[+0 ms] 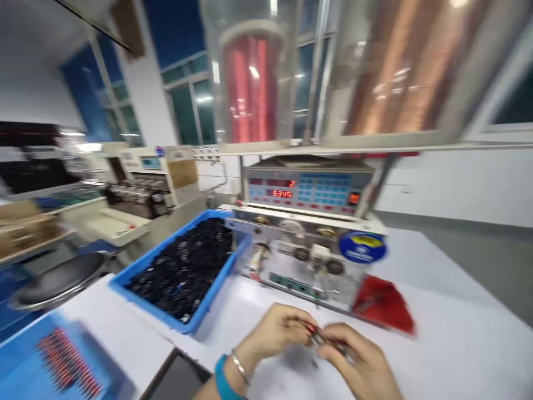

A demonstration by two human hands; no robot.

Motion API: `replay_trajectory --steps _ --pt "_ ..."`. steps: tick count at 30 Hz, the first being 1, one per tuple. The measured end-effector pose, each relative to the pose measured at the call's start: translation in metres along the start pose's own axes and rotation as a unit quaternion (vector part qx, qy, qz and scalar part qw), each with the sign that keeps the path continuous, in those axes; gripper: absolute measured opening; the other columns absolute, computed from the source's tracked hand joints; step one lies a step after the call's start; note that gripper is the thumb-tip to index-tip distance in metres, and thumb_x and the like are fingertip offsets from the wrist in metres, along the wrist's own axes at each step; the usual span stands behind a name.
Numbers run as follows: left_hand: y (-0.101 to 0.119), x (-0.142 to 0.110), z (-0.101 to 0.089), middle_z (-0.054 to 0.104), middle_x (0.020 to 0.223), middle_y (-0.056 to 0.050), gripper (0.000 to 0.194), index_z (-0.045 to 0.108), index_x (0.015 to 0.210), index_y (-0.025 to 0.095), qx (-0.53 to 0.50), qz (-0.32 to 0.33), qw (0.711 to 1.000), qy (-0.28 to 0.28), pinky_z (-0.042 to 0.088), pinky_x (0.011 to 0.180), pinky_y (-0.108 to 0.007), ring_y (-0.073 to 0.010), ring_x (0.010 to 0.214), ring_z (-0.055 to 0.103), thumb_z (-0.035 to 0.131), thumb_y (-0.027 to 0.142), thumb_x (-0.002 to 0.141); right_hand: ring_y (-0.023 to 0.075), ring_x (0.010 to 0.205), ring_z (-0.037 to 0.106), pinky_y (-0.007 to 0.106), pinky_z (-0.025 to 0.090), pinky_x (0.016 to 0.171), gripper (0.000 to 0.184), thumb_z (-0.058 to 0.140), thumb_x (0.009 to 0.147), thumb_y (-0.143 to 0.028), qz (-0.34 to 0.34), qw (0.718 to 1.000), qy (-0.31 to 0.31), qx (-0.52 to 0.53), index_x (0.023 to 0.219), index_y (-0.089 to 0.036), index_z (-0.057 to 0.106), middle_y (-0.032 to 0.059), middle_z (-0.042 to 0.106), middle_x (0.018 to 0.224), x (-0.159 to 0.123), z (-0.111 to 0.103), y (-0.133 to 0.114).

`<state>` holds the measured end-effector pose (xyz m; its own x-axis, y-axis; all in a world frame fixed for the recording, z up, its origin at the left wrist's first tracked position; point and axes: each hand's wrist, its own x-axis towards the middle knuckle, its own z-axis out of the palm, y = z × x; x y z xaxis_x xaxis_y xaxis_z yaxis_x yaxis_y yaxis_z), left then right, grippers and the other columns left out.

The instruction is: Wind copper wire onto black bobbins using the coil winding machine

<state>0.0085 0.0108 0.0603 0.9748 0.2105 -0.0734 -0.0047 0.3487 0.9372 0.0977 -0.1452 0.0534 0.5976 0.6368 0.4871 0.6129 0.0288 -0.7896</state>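
Note:
My left hand (283, 330) is closed, its thumb and fingers pinching one end of a small dark part with a red bit (315, 335). From the other side, my right hand (353, 353) pinches the same part. Blur and fingers hide most of it, so its exact kind cannot be made out. Both hands are above the white table (227, 347), just in front of a winding machine (291, 272) with small spindles and rollers. On top of that machine, a control box (325, 191) displays red digits.
Left of the machine stands a blue crate (195, 322) full of small black parts. A lighter blue tray (16, 355) at lower left holds rows of red-and-dark pieces. A red tray (387, 305) lies right of the machine. Overhead, a shelf (308, 150) carries large wire spools (254, 89).

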Motion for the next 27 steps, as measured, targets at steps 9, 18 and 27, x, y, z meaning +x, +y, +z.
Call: replay_trajectory --steps 9,18,27 --pt "0.001 0.001 -0.005 0.057 0.087 -0.002 0.022 0.075 0.086 0.022 0.058 0.081 0.992 -0.081 0.049 0.069 -0.025 -0.0121 0.072 0.06 0.078 0.024 0.064 0.0125 0.057 0.059 0.023 0.051 0.055 0.006 0.069 0.071 -0.024 0.054 0.995 0.028 0.083 0.076 -0.021 0.068 0.0004 0.064 0.068 -0.012 0.004 -0.008" --pt "0.007 -0.002 -0.003 0.06 0.084 -0.003 0.022 0.074 0.089 0.022 0.14 0.104 0.981 -0.079 0.05 0.071 -0.029 -0.0153 0.074 0.061 0.075 0.025 0.067 0.0154 0.064 0.061 0.027 0.053 0.058 0.008 0.067 0.075 -0.027 0.082 0.988 0.004 0.134 0.08 -0.02 0.068 0.0034 0.064 0.075 -0.017 0.006 0.003" --pt "0.003 -0.001 -0.005 0.061 0.085 -0.004 0.022 0.074 0.089 0.02 0.12 0.087 0.986 -0.07 0.05 0.071 -0.029 -0.0163 0.076 0.061 0.074 0.028 0.069 0.0154 0.071 0.063 0.025 0.052 0.065 0.007 0.067 0.076 -0.024 0.035 0.996 -0.007 0.081 0.08 -0.023 0.072 0.0039 0.068 0.079 -0.011 -0.002 -0.011"
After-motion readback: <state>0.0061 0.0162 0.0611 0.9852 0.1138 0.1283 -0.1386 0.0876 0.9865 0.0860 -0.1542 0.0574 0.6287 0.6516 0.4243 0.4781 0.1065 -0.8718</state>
